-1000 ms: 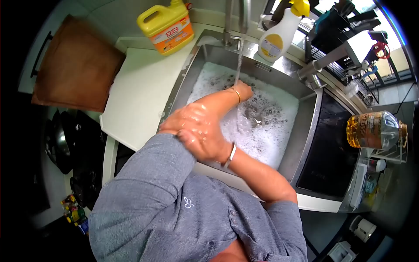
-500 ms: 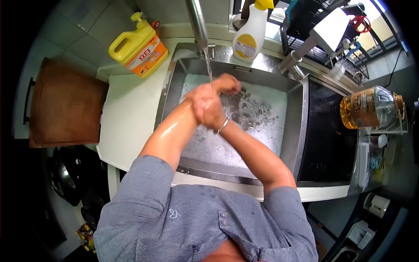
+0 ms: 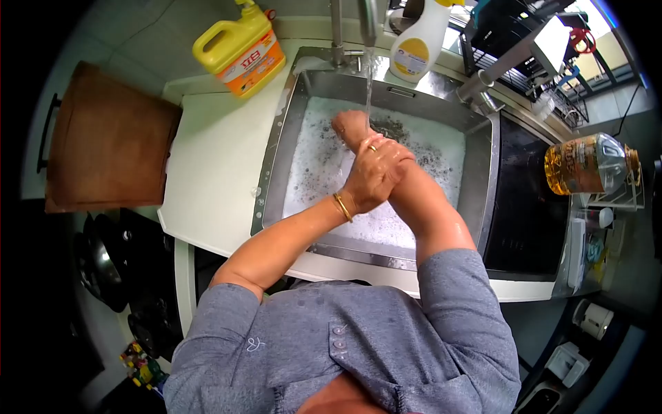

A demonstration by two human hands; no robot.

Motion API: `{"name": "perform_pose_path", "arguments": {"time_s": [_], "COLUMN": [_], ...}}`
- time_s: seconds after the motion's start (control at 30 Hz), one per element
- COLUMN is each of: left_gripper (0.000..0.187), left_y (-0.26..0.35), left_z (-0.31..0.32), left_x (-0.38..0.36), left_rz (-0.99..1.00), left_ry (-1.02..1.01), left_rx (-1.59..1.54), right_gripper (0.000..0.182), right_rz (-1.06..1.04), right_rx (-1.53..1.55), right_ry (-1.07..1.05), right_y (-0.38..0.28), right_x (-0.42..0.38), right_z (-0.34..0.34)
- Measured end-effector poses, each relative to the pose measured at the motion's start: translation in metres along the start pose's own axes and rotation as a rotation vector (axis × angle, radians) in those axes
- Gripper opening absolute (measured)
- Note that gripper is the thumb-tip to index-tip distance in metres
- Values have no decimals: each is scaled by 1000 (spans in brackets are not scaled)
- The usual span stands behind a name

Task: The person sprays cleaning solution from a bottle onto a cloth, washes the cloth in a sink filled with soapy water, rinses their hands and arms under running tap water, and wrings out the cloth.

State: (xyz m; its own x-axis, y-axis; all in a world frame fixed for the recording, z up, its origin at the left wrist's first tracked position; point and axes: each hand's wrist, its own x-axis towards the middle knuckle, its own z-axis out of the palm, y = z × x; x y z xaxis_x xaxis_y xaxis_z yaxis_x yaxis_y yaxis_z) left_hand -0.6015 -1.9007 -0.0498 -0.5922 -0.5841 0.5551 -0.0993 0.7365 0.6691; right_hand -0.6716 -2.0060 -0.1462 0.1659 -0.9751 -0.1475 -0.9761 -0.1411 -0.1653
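Note:
My left hand [image 3: 376, 171], wearing a gold ring and a gold bracelet [image 3: 343, 207], is wrapped round my wet right forearm [image 3: 431, 207] just above the wrist. Beyond that grip, my right hand [image 3: 352, 127] hangs over the suds with its fingers bent down out of sight. Water [image 3: 369, 86] runs from the metal tap [image 3: 367, 24] onto my arms near the right wrist. Below them, the steel sink [image 3: 273, 165] holds cloudy, foamy water [image 3: 310, 148].
A yellow detergent jug [image 3: 241, 55] stands behind the white counter [image 3: 207, 162]. Behind the sink is a white spray bottle [image 3: 418, 45]. To the right are a black cooktop [image 3: 520, 207] and an oil bottle [image 3: 583, 165]. A brown board [image 3: 110, 141] stands at left.
Earlier my right hand was round my left wrist under the water; now the arms have swapped, and my left hand grips the right forearm. The view has shifted slightly.

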Motion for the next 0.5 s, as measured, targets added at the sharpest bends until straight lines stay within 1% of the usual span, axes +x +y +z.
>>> {"name": "perform_pose_path", "arguments": {"time_s": [0.1, 0.13, 0.17, 0.23, 0.3, 0.33, 0.37, 0.43, 0.47, 0.5], "left_gripper": [35, 36, 39, 49, 59, 66, 57, 41, 36, 30], "left_y": [-43, -58, -83, -145, -121, -129, -138, -164, -166, -163], "left_z": [-6, -11, -14, -10, -61, -72, -77, -75, -73, -71], "left_x": [0, 2, 3, -12, 11, 12, 13, 4, 2, -4], "left_rz": [116, 11, -55, -417, -764, -759, -808, -936, -967, -1001], "left_ry": [-55, -91, -126, -27, 152, 270, 401, 536, 530, 521], "left_rx": [96, 23, 39, -383, -1091, -1152, -1144, -1023, -1054, -1082], "right_gripper": [20, 22, 21, 21, 23, 22, 21, 14, 26, 31], "right_rz": [-180, -445, -509, -623, -259, -180, -99, 147, 294, 232], "right_rx": [-66, -225, -130, 77, 57, 123, 191, 511, 541, 471], "right_ry": [-191, 14, 88, 221, 57, 231, 403, 589, 493, 549], "right_y": [-11, -4, 9, 31, 32, 43, 54, 58, 61, 62], "right_x": [2, -14, -14, -17, -25, -18, -9, -2, 9, 16], "right_z": [0, 2, 4, 16, -30, -35, -39, -63, -66, -62]}}
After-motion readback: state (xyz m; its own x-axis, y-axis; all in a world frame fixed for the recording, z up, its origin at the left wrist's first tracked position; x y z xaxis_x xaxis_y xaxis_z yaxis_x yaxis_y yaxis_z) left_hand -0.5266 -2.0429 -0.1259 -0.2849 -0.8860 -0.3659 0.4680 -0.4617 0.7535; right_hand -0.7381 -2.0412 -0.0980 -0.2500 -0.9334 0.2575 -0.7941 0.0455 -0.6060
